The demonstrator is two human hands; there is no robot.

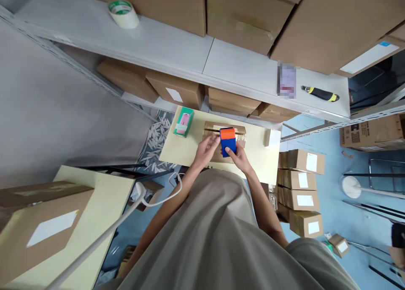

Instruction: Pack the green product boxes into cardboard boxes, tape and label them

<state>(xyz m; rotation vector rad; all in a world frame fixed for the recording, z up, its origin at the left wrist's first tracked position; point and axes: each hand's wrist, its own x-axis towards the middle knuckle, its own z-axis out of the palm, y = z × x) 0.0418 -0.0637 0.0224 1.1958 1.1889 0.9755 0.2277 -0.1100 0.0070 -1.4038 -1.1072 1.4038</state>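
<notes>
A small blue and orange box [228, 147] is upright in front of my body, its orange part at the far end. My right hand [239, 158] is closed around its right side and near end, with the thumb lying across the blue face. My left hand [206, 150] is at the box's left edge, fingers partly bent and apart; whether the fingertips touch it I cannot tell. Beneath both hands a taped cardboard carton [207, 131] rests on the pale yellow table [257, 159]. A green box with a pink picture [183, 122] lies at the table's left end.
A small white box [272, 138] stands at the table's right end. On the shelf [177, 41] beyond are a tape roll [124, 14] and a black-and-yellow utility knife [320, 93]. Labelled cartons [299, 188] are stacked on the floor at right. A white pole [104, 235] crosses the lower left.
</notes>
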